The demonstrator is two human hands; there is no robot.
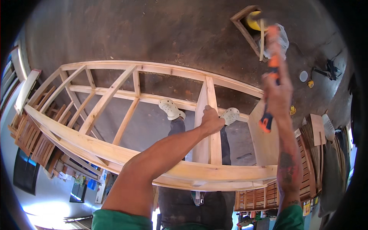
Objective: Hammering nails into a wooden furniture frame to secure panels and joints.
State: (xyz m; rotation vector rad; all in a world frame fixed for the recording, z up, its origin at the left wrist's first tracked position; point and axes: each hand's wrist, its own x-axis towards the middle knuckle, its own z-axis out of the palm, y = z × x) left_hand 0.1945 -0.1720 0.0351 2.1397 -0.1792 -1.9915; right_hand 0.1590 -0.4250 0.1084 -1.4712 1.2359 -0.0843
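Note:
My right hand (pixel 276 94) is closed around the orange and black handle of a hammer (pixel 273 40), raised at the right. The hammer's dark head is blurred by motion. My left hand (pixel 212 121) is closed against a pale wooden crosspiece (pixel 215 147), beside an upright board panel (pixel 200 143). What its fingers pinch, if anything, is hidden. Both belong to a long wooden frame (pixel 103 143) with rails and several crosspieces, stretching across in front of me. My left forearm reaches over its near rail (pixel 226 171).
My white clogs (pixel 171 109) show through the frame on the grey floor (pixel 153 42). An angled wood piece (pixel 245 32), a yellow round object (pixel 253 21) and a plastic bag (pixel 283 40) lie beyond. Slatted wood (pixel 36 143) stands at left, boards (pixel 318 130) at right.

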